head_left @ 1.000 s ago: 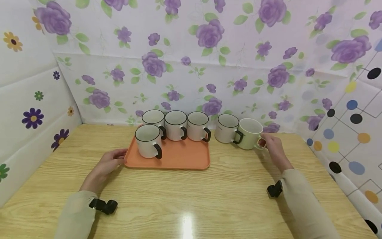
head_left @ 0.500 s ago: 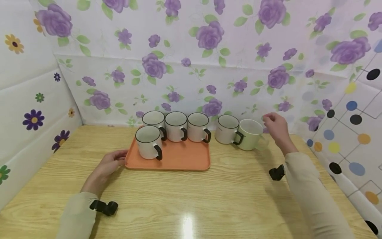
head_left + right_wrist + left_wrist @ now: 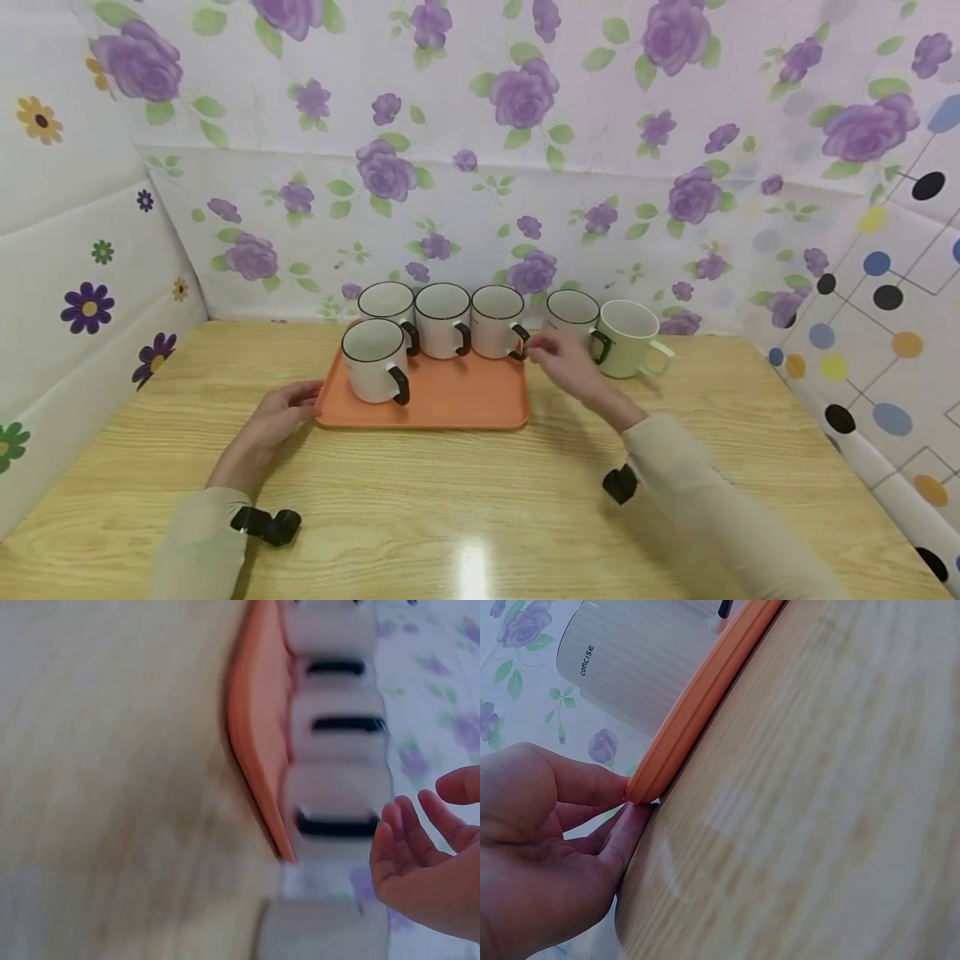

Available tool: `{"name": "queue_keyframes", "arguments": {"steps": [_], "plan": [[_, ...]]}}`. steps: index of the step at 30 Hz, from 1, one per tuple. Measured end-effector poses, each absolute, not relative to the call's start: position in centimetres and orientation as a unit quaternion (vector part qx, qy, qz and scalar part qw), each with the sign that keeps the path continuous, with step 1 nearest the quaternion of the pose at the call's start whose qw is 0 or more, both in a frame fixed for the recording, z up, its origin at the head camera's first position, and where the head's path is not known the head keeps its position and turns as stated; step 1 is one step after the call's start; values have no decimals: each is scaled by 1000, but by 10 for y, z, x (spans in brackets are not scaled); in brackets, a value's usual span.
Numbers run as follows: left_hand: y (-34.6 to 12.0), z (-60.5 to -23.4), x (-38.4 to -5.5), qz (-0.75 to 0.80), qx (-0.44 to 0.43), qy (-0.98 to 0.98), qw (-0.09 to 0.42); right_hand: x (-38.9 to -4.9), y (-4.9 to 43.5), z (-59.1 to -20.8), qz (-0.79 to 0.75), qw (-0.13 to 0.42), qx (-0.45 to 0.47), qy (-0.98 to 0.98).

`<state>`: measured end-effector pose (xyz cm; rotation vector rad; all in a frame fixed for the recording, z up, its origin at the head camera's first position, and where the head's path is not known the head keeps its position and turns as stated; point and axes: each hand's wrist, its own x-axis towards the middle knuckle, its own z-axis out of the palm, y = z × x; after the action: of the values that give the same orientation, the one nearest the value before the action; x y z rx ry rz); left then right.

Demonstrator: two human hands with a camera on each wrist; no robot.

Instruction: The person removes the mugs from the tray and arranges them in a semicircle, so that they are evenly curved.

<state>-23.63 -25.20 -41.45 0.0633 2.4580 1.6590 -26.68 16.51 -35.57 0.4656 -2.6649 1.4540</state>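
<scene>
My left hand (image 3: 273, 415) pinches the left front corner of an orange tray (image 3: 457, 396); the left wrist view shows its fingertips at the tray's rim. On the tray stand white mugs with black rims and handles: a front left mug (image 3: 369, 375), a back left mug (image 3: 384, 302), a middle mug (image 3: 441, 333) and a right mug (image 3: 493, 335). My right hand (image 3: 573, 368), fingers loosely bent and holding nothing, is close by the right mug's handle. It partly covers another black-rimmed mug (image 3: 572, 308) standing off the tray.
Right of that mug is a pale green mug (image 3: 624, 352), its handle pointing right. All stand on a wooden table (image 3: 450, 500), with a flowered cloth (image 3: 465, 192) close behind. A dotted cloth (image 3: 885, 342) borders the right side.
My right hand has let go of the green mug's handle, lifted away and moved left to beside the tray's right mug. The left hand stays at the tray's corner.
</scene>
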Motion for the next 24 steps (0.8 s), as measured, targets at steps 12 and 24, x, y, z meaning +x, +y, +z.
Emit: {"name": "queue_keyframes", "arguments": {"steps": [12, 24], "plan": [[-245, -414, -245, 580, 13, 809, 95, -265, 80, -380, 551, -36, 136, -823], [-249, -416, -238, 578, 7, 810, 96, -272, 31, -382, 576, -106, 106, -803]]}}
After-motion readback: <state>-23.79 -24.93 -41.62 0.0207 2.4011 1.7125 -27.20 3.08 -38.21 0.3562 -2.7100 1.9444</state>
